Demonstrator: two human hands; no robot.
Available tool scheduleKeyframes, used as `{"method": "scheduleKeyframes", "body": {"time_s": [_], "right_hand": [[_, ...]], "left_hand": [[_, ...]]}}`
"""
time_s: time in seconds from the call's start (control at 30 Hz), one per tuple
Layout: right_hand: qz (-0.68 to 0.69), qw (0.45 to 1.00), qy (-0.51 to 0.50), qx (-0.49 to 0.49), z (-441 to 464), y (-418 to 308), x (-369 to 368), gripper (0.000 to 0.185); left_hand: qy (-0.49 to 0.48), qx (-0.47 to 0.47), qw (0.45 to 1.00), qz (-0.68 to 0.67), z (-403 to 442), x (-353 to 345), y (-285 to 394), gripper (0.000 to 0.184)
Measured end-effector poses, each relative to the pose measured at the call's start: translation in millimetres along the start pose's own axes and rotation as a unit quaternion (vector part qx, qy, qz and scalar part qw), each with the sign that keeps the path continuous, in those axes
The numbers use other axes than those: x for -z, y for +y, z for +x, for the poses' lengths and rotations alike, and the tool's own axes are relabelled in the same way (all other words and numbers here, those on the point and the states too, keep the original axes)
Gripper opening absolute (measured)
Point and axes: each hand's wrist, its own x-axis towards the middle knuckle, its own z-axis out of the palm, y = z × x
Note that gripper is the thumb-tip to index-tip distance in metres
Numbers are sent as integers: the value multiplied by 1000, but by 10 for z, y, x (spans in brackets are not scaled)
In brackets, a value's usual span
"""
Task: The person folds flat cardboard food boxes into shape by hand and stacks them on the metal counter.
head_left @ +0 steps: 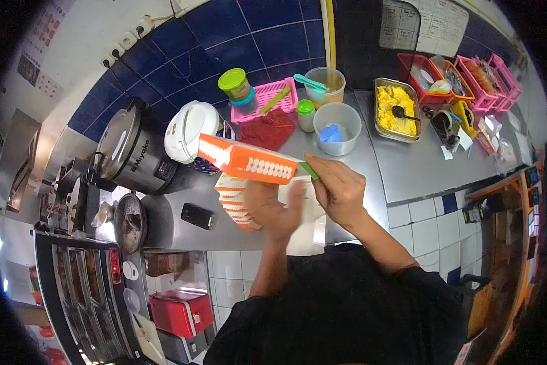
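Observation:
An orange and white carton [262,165] with a row of white scalloped shapes is held up over the steel counter, tilted down to the right. My right hand [341,187] is closed at its right end, where a small green piece [308,170] shows by the fingertips. Just below the carton, my left hand [274,210] is blurred by motion, its thumb raised; its grip is unclear. Under and beside it lies a stack of orange and white folded cartons [237,204]. White sheets [308,226] lie on the counter between my hands.
A phone [198,216], a black pan [130,222], a Miyako cooker [130,149] and a white rice cooker [194,131] stand left. Behind are a pink basket [262,97], red cloth [267,131] and clear tubs [338,129]. A tray of yellow food [397,109] stands right.

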Motion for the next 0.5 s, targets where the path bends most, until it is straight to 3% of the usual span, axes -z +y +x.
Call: {"method": "scheduleKeyframes", "body": {"time_s": [0.03,0.07,0.13,0.3,0.43,0.5], "right_hand": [[-2,1000,3,8,32,-2,19,41],[-4,999,9,34,49,24,7,42],[-5,996,20,90,85,79,-26,43],[45,998,-32,4,-10,-40,59,31],[68,993,-48,-82,103,-177,212,15],[182,962,-70,-193,79,-165,216,12]], "left_hand": [[-94,-23,988,116,-26,24,-20,19],[-22,39,999,9,-126,-151,5,16],[-17,88,995,-43,-107,-142,41,18],[4,161,984,-76,-37,-20,-28,19],[44,49,998,20,-112,-51,-68,19],[40,30,999,11,-171,-79,-120,19]]}}
